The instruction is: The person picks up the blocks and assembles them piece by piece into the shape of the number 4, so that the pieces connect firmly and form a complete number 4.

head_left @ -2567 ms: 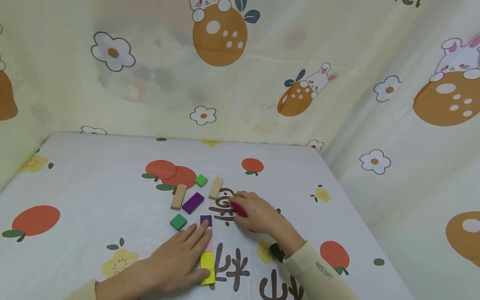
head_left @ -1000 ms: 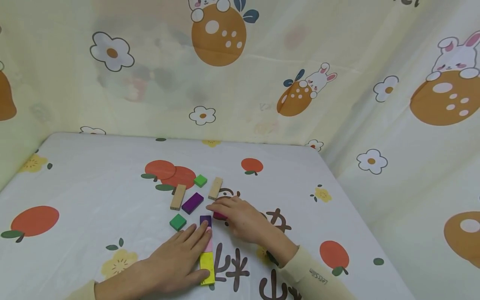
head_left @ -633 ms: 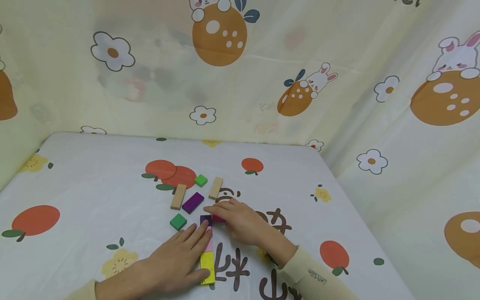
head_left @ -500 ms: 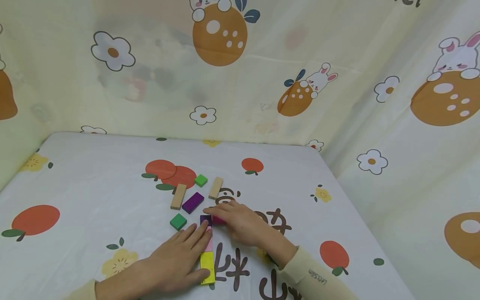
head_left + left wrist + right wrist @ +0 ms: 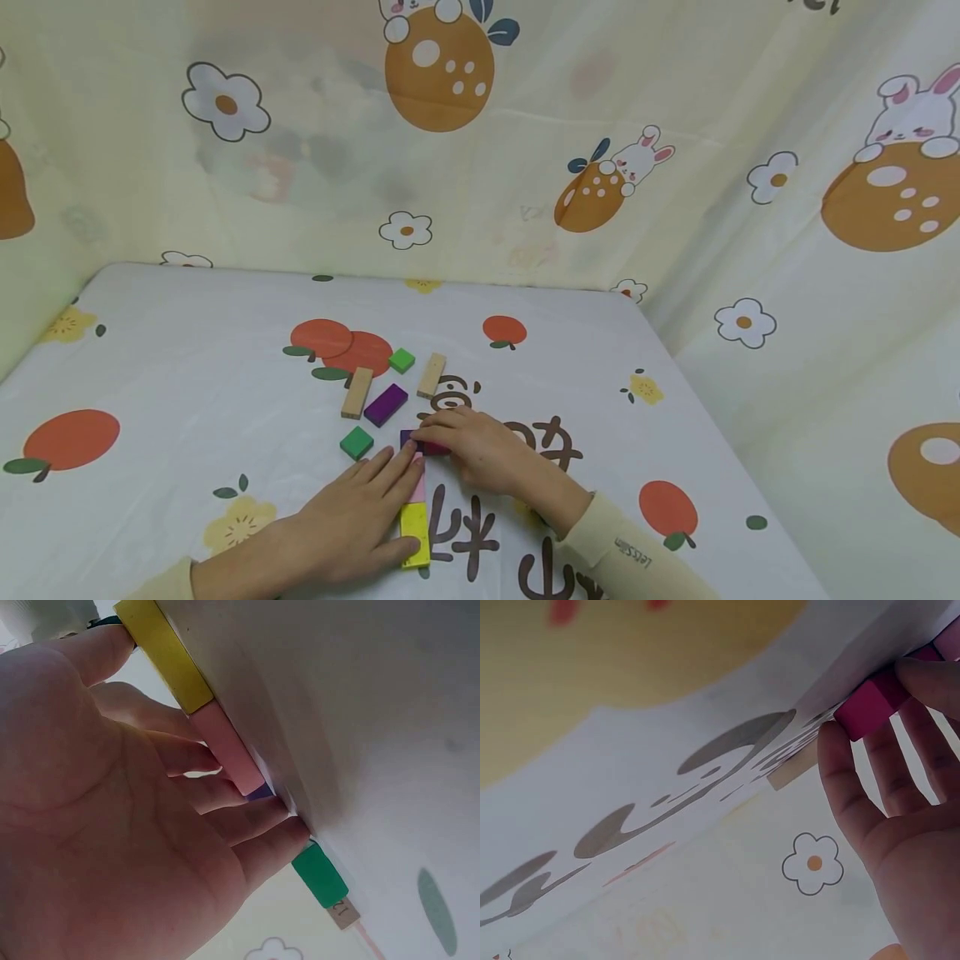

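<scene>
A row of blocks lies end to end on the cloth: yellow (image 5: 415, 523), pink (image 5: 417, 492) and dark purple (image 5: 407, 436). My left hand (image 5: 352, 517) rests along the row's left side with straight fingers, its fingertips partly hiding the pink and purple pieces. In the left wrist view the thumb is right at the yellow block's end. My right hand (image 5: 480, 446) pinches a magenta block (image 5: 871, 706) between thumb and fingers, at the right side of the purple block. Fingers cover much of the magenta block in the head view.
Beyond the hands lie loose blocks: a purple one (image 5: 386, 405), a green one (image 5: 357, 442), a lighter green one (image 5: 402, 361), and two plain wooden ones, left (image 5: 357, 393) and right (image 5: 431, 376). A fruit-printed cloth (image 5: 187, 358) covers the table, with curtains behind and right.
My right hand has brought the magenta block leftward, up to the purple block at the row's far end. Its fingers have since drawn in slightly. The left hand has stayed put.
</scene>
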Motion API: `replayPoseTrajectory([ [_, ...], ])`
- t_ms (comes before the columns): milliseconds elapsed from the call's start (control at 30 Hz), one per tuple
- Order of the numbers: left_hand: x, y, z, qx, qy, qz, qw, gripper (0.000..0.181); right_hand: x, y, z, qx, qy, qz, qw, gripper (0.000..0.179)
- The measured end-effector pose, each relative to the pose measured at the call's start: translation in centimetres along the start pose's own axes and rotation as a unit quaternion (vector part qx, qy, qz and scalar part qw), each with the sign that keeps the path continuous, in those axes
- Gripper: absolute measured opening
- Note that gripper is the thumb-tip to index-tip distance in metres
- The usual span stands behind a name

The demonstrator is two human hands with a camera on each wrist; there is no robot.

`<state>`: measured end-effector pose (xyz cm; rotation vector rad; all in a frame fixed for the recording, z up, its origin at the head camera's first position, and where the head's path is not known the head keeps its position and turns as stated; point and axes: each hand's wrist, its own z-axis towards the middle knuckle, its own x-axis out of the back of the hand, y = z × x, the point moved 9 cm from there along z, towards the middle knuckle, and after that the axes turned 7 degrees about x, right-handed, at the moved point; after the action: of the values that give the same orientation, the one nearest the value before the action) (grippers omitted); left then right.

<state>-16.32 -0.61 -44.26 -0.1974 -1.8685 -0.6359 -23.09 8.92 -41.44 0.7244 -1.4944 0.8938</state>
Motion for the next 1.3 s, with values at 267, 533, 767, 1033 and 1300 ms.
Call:
replayPoseTrajectory([
  [267, 0.0, 0.0, 0.1, 0.006, -0.006, -0.002, 1.0000, 0.089, -0.1, 0.0, 0.1, -0.002, -0.002, 0.006, 1.0000, 0.052],
  [533, 0.0, -0.1, 0.1, 0.010, -0.005, 0.000, 0.9999, 0.090, -0.2, 0.0, 0.2, -0.009, -0.002, 0.001, 1.0000, 0.049],
  [767, 0.4, 0.0, -0.1, -0.002, 0.004, -0.019, 0.9998, 0.088, 0.1, 0.0, 0.0, -0.012, 0.012, 0.000, 0.9999, 0.047],
  [1033, 1.9, -0.3, -0.1, -0.018, 0.045, -0.002, 0.9988, 0.085, 1.0, -0.1, -1.4, -0.018, 0.031, 0.000, 0.9994, 0.052],
  [1300, 5.7, -1.8, 0.1, 0.001, 0.101, 0.031, 0.9944, 0.078, 0.3, -2.0, -2.2, 0.006, 0.007, -0.002, 1.0000, 0.065],
])
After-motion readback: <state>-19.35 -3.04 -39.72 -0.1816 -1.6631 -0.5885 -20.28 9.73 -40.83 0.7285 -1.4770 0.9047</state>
